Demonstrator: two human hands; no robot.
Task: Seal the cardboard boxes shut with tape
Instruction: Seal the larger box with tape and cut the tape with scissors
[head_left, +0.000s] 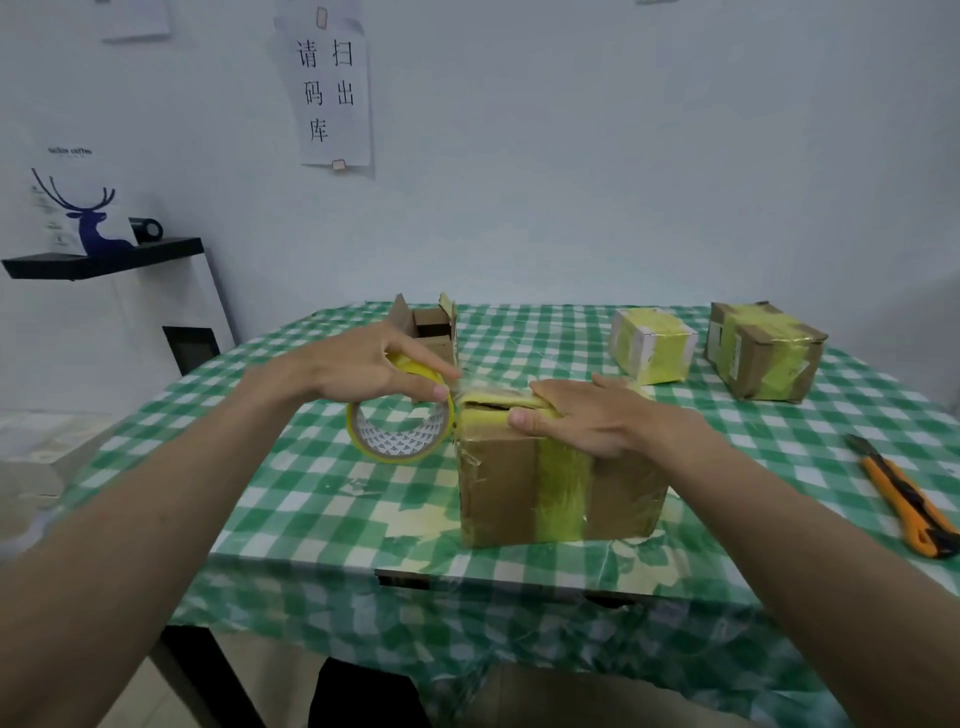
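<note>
box: brown, yellow-taped | left hand: grips tape roll | right hand: flat on box top

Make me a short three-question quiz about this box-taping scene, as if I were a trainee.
1. True or false: the left hand holds the yellow tape roll.
2. Where does the right hand rest?
A. on the box in front
B. on the utility knife
C. on the open box
3. How many boxes on the checked tablecloth are not yet closed?

Key: 1 true; 2 A; 3 one, the open box at the back.
</note>
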